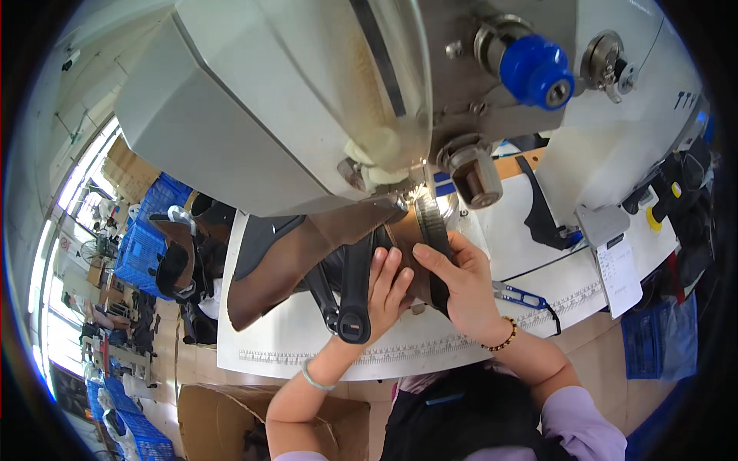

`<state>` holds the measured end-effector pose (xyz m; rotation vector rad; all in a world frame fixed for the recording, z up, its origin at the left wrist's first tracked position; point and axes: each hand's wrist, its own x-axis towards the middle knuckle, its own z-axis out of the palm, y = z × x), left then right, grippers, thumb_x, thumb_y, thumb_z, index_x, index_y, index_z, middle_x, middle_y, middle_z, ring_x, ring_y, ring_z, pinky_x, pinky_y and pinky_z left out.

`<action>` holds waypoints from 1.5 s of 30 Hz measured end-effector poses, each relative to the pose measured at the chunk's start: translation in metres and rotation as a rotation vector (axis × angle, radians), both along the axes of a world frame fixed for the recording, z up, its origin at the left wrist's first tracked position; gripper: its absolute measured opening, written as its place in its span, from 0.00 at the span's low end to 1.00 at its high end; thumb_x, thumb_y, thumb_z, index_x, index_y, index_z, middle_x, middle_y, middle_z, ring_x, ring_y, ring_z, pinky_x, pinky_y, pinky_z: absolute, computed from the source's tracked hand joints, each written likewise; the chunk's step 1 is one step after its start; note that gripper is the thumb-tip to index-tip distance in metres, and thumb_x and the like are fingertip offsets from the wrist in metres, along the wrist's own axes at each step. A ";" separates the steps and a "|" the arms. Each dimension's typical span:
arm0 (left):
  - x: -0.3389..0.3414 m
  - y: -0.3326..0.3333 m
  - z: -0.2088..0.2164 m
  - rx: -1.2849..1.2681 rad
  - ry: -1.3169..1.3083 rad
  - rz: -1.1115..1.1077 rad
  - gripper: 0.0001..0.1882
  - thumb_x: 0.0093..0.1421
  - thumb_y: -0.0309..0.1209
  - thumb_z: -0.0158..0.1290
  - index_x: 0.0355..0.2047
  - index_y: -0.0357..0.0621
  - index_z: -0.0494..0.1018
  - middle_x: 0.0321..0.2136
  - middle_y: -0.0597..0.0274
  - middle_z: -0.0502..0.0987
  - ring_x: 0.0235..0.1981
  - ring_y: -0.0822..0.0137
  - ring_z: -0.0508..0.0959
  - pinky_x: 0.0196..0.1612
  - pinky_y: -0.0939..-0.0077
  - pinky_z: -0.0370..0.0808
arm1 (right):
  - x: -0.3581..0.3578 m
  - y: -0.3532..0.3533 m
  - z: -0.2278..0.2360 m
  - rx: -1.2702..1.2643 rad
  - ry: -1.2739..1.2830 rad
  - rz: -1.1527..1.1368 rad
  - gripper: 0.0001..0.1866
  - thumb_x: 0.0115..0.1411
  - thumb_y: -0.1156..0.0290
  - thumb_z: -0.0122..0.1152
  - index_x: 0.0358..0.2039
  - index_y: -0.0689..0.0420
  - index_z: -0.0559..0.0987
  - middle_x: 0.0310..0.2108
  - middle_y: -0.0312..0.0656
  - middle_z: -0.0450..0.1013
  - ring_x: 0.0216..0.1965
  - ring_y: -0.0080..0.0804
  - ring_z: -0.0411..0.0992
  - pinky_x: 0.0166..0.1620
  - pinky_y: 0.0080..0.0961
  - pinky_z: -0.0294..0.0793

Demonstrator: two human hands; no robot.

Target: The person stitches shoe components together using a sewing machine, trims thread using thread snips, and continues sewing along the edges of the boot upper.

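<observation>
A brown leather boot upper [296,257] with black parts lies under the needle area of a large white sewing machine [261,107]. A small light shines where the leather meets the machine. My left hand [384,296] lies on the leather with its fingers stretched out; a black strap with a metal-lined slot [354,307] hangs beside it, and its thumb is hidden. At the upper's right side, my right hand [465,288] grips the dark ribbed edge, thumb on top and the other fingers partly hidden behind.
Blue thread snips [523,296] lie right of my right hand, near a ruler strip [569,301] along the white table's front edge. A black cut piece [538,207] and a paper slip [619,276] are farther right. Boots [181,257], blue crates [142,238] and a cardboard box [223,419] stand left and below.
</observation>
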<state>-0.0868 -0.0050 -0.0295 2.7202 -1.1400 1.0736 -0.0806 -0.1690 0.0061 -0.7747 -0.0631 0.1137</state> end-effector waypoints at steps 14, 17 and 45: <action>-0.009 0.003 0.041 -0.012 0.222 -0.077 0.36 0.37 0.24 0.57 0.51 0.31 0.62 0.56 0.37 0.60 0.60 0.44 0.59 0.60 0.52 0.56 | -0.050 0.012 -0.024 -0.435 -0.160 -0.093 0.13 0.56 0.67 0.62 0.37 0.62 0.74 0.27 0.34 0.70 0.26 0.16 0.65 0.26 0.17 0.64; -0.008 0.006 0.060 0.012 0.191 -0.173 0.37 0.36 0.24 0.58 0.51 0.29 0.62 0.56 0.37 0.59 0.59 0.44 0.60 0.60 0.54 0.59 | -0.059 0.022 -0.014 -0.033 -0.013 -0.060 0.13 0.59 0.70 0.59 0.42 0.63 0.72 0.31 0.28 0.69 0.30 0.11 0.63 0.31 0.10 0.63; -0.015 -0.011 0.095 0.195 0.203 -0.131 0.26 0.48 0.26 0.49 0.47 0.20 0.64 0.52 0.33 0.64 0.56 0.44 0.65 0.57 0.57 0.63 | -0.018 -0.009 0.003 -0.217 -0.108 0.106 0.12 0.61 0.66 0.55 0.38 0.62 0.74 0.29 0.28 0.70 0.28 0.09 0.63 0.28 0.09 0.62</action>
